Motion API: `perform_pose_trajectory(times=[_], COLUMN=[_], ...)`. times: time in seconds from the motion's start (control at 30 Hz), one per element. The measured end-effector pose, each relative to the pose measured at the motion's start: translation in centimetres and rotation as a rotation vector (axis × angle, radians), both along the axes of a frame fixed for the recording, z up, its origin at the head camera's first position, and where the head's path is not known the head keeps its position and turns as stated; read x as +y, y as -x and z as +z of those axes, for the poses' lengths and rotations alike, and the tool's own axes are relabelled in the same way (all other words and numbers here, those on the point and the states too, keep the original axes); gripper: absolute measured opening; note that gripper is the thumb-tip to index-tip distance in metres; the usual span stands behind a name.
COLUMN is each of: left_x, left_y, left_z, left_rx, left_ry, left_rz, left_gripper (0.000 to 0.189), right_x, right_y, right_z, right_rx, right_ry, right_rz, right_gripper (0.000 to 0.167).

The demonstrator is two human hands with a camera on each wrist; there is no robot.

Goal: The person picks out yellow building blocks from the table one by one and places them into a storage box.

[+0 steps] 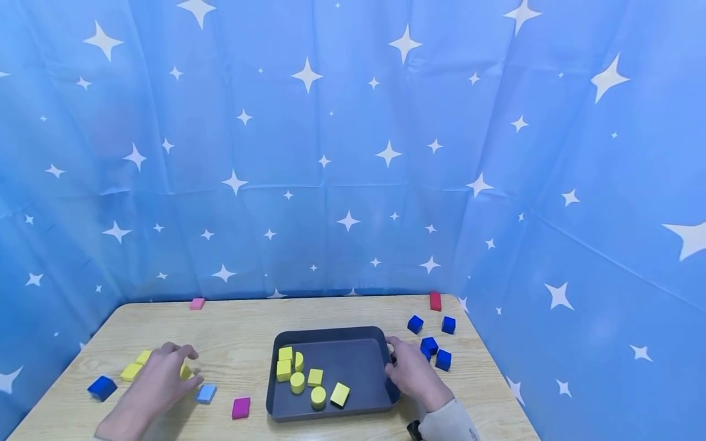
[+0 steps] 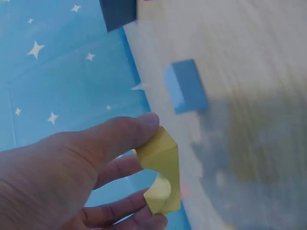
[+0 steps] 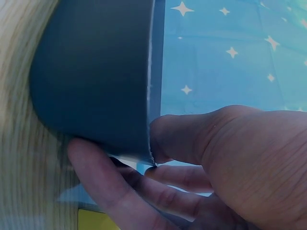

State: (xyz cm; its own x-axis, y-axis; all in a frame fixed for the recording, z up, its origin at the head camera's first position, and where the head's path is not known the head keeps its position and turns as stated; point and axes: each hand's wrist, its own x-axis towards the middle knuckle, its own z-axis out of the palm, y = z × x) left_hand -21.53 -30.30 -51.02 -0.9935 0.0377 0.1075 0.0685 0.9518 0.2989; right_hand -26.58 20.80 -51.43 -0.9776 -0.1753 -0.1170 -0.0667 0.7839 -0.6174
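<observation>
My left hand (image 1: pixel 160 380) is over the left side of the table, pinching a yellow arch block (image 2: pixel 169 158) between thumb and fingers. The block has a rounded cut-out and is held clear of the tabletop in the left wrist view. A light blue block (image 1: pixel 206 394) lies just right of this hand. At the right end of a dark grey tray (image 1: pixel 358 361), my right hand (image 1: pixel 415 372) grips the rim, thumb on one side of the wall and fingers on the other. Several yellow cubes and cylinders (image 1: pixel 318 397) lie in the tray's left half.
Two flat yellow blocks (image 1: pixel 130 372) and a dark blue block (image 1: pixel 102 388) lie at the left. A magenta block (image 1: pixel 241 408) is left of the tray. Several dark blue cubes (image 1: pixel 444 360) and a red block (image 1: pixel 436 301) lie right; a pink block (image 1: pixel 197 304) sits by the far edge.
</observation>
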Motion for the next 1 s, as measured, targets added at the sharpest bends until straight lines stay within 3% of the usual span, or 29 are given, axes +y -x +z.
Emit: perform_pose_trajectory(times=[0.17, 0.3, 0.4, 0.7, 1.0], left_x=[1.6, 3.0, 4.1, 7.6, 11.4], left_y=[0.2, 0.4, 0.6, 1.3, 1.9], left_z=[0.9, 1.5, 1.9, 2.8, 3.4], left_rx=[0.08, 0.186, 0.225, 0.24, 0.208], left_ry=[-0.011, -0.028, -0.038, -0.036, -0.064], left_rz=[-0.026, -0.08, -0.109, -0.169, -0.203], left_gripper=[0.042, 0.04, 0.04, 0.041, 0.042], right_x=[0.1, 0.1, 0.1, 0.1, 0.2], right_y=[-0.1, -0.2, -0.2, -0.1, 0.0], right_z=[-0.1, -0.2, -0.2, -0.2, -0.2], right_rx=[0.018, 0.025, 0.023, -0.003, 0.011], right_ry=[0.003, 0.004, 0.009, 0.01, 0.006], right_rz=[0.01, 0.019, 0.016, 0.007, 0.015], right_gripper=[0.061, 0.06, 0.061, 0.061, 0.061])
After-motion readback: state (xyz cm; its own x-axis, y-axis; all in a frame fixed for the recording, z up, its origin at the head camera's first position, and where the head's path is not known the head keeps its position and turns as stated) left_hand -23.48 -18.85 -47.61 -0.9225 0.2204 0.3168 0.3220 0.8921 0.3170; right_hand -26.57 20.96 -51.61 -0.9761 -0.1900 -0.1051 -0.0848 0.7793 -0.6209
